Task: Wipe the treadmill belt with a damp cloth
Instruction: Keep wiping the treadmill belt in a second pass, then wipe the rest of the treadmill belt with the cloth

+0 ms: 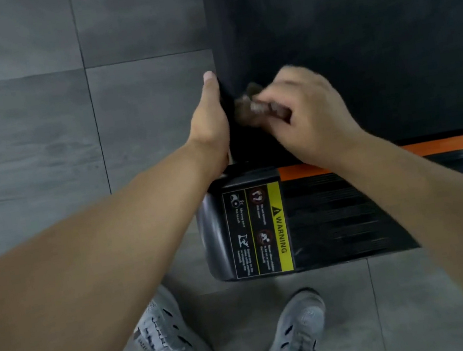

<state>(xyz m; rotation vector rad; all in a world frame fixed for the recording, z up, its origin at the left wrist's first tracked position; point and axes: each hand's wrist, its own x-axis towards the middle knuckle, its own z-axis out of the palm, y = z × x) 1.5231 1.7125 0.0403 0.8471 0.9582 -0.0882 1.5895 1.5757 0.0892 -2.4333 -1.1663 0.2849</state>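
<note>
The black treadmill belt [353, 36] fills the upper right. My left hand [210, 124] grips its left edge near the rear corner. The thumb lies along the top and the fingers are hidden under the black edge. My right hand [308, 115] is just to the right of it, pinching a small brownish cloth [256, 107] bunched against the belt by that edge. The cloth and the right hand are blurred by motion.
The treadmill's black rear cover [350, 217] has a yellow warning label [279, 228] and an orange strip [444, 143] along its top. Grey floor tiles [37, 129] lie to the left and below. My two grey shoes [170, 334] [296, 334] stand just behind the cover.
</note>
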